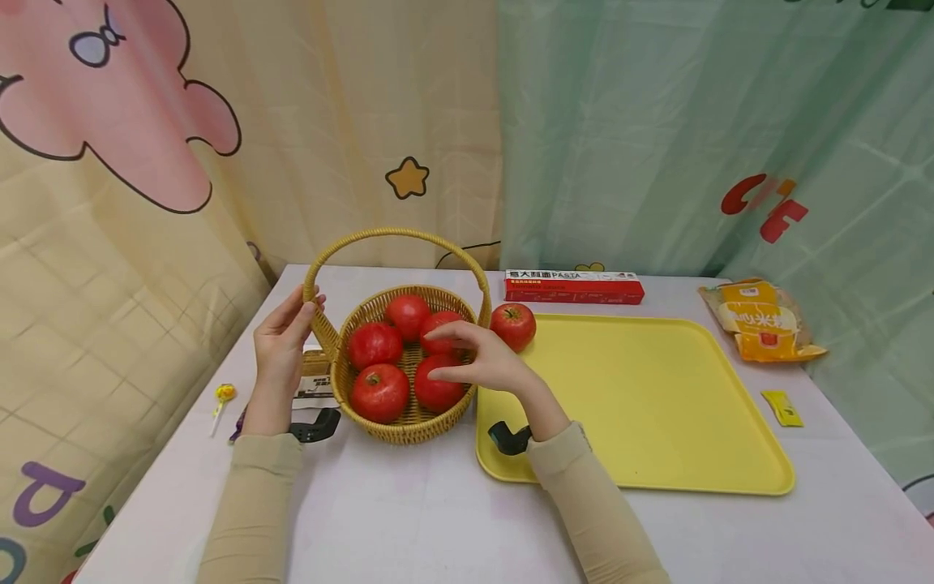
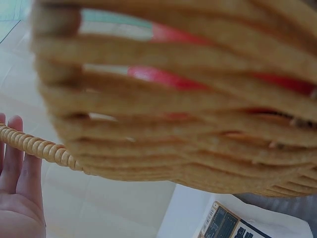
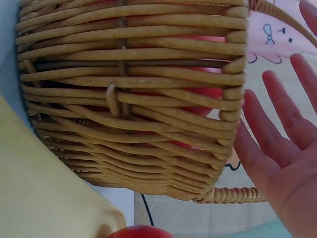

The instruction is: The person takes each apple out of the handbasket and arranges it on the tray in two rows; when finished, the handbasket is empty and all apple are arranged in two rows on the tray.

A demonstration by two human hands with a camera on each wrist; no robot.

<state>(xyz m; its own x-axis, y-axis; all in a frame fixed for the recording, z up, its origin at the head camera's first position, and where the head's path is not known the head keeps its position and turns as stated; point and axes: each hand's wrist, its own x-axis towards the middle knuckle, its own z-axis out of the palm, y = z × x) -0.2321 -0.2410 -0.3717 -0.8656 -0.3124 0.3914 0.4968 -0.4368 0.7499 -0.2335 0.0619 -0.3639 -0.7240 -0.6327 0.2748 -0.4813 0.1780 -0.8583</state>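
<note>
A woven wicker basket (image 1: 409,434) with a tall arched handle (image 1: 394,233) holds several red apples (image 1: 380,392). My left hand (image 1: 280,345) is at the handle's left side, thumb in front and fingers behind it. In the left wrist view, the fingers (image 2: 29,181) show against the wrapped handle (image 2: 47,148). Over the right part of the basket my right hand (image 1: 490,358) reaches above the apples, thumb and fingers apart and nothing between them. In the right wrist view its fingers (image 3: 270,131) are spread near the rim of the basket (image 3: 233,114).
Right of the basket lies a yellow tray (image 1: 635,405), with one apple (image 1: 513,326) at its far left corner. A red pasta box (image 1: 574,288) lies behind it. An orange food bag (image 1: 766,320) and small yellow packet (image 1: 782,408) lie right; a lollipop (image 1: 224,394) and printed packet (image 1: 315,380) left.
</note>
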